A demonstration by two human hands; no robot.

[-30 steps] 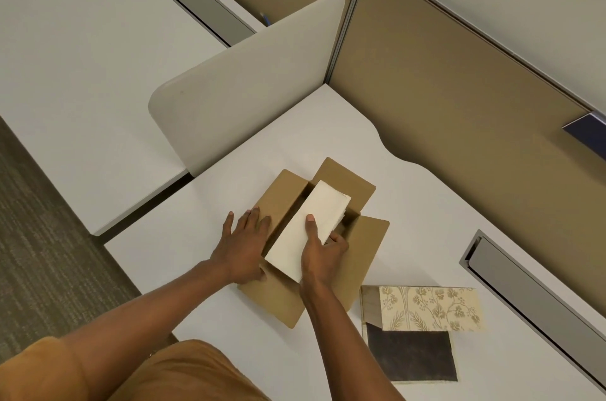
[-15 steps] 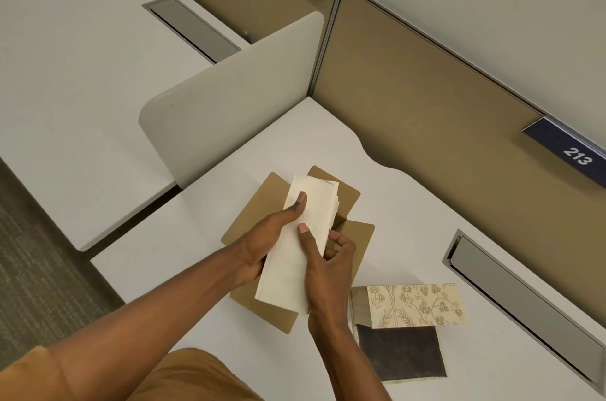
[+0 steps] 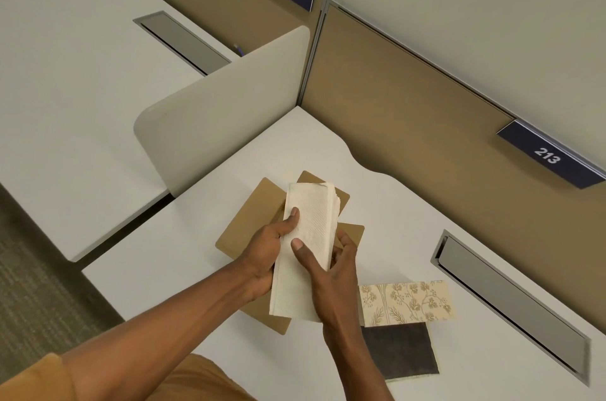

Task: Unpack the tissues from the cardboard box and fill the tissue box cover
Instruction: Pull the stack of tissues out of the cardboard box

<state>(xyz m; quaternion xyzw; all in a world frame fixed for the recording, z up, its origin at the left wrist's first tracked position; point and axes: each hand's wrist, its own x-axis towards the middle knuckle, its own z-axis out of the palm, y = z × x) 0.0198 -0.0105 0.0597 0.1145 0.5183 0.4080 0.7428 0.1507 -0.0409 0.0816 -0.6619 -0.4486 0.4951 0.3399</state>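
Holding the tissue stack [image 3: 306, 246] clear of the cardboard box [image 3: 249, 227] — both hands on it, above the white desk [image 3: 203, 256]. Left hand [image 3: 265, 256] wraps the stack's left edge, thumb pressed flat on the top sheet. Right hand [image 3: 331, 272] clamps the right edge from below and beside, thumb on top, fingers curled under. Neither hand is free.

Stack: long, white, folded sheets, embossed texture visible; far end fans slightly at the layered edge. It is lifted, tilted lengthwise away from the person, touching nothing but the hands.

Box: flaps splayed open under and behind the stack. Its interior is hidden by the stack and hands, so cannot tell whether more tissues are left inside.

Tissue box cover [image 3: 406, 302]: lying on the desk just right of the right wrist, floral cream panel uppermost, dark panel [image 3: 400, 351] toward the person. It appears flattened or on its side; cannot tell where its opening is.

Progress, judged:
- unpacking — appears done for this stack, which is out of the box;
- filling — not begun; nothing is in the cover.

Remaining, as I judge it: carry the stack right, open or stand the cover, slide the tissues in squarely. Risk — loose top sheets slipping or the fanned end catching on the cover's edge.
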